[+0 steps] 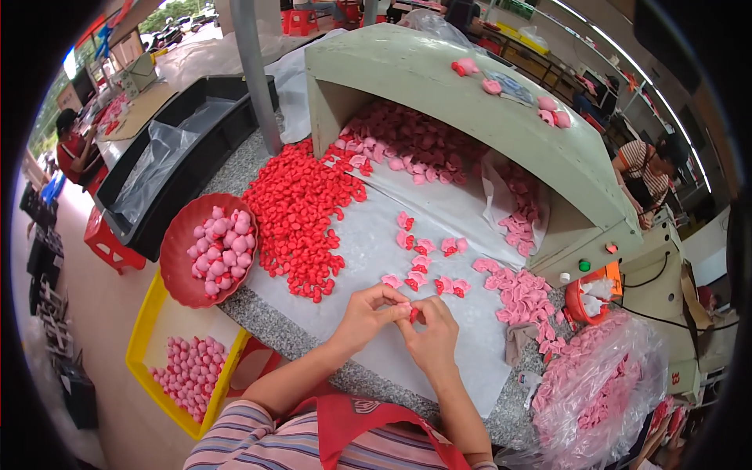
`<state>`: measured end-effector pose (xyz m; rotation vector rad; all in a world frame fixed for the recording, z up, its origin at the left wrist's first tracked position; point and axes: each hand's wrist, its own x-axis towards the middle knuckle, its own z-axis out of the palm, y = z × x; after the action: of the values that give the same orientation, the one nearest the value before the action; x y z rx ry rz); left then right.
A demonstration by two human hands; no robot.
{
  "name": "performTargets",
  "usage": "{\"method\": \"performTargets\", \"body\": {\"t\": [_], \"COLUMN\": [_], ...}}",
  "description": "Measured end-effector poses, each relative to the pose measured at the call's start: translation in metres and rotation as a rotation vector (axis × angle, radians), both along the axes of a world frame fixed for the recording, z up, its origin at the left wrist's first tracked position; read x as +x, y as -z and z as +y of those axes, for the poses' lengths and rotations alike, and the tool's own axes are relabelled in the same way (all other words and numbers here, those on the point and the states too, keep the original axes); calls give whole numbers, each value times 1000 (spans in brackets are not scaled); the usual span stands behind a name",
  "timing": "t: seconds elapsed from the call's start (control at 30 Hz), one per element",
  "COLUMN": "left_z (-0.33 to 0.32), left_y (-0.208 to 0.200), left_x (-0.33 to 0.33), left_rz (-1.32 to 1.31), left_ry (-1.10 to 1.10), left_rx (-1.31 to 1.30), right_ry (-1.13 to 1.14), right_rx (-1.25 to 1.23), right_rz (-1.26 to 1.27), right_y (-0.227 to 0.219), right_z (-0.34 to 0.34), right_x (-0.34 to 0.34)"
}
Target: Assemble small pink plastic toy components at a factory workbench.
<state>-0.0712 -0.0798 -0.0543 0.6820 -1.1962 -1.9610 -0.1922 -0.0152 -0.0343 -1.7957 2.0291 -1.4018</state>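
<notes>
Over the white sheet (352, 258) at the front of the bench, my left hand (370, 315) and my right hand (431, 333) meet fingertip to fingertip. Both are closed in a pinch around one small red piece (413, 314), mostly covered by my fingers. Just beyond them lie several pink pieces with red parts attached (417, 279). A large heap of small red pieces (298, 211) spreads to the left. On the right is a pile of loose pink petal-like pieces (521, 298).
A grey-green metal housing (470, 78) arches over more pink pieces. At left are a red bowl (176, 262) of pink-and-red balls, a yellow tray (145, 321) and a black bin (133, 227). A clear bag (607, 392) and a red cup (578, 304) are at right.
</notes>
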Motion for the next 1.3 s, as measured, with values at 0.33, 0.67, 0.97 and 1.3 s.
{"method": "performTargets", "body": {"t": [0.33, 0.67, 0.97, 1.3], "left_z": [18, 54, 58, 40], "left_y": [-151, -186, -185, -156], "left_x": [-48, -84, -88, -67], "left_rz": [165, 697, 601, 364], "left_ry": [150, 652, 460, 119], "left_rx": [-787, -266, -529, -756], "right_ry": [55, 198, 159, 159], "right_rx": [6, -39, -24, -53], "right_rz": [-95, -166, -228, -262], "right_y": [9, -20, -15, -22], "right_z": [-2, 41, 46, 35], "right_x": [-65, -46, -48, -54]}}
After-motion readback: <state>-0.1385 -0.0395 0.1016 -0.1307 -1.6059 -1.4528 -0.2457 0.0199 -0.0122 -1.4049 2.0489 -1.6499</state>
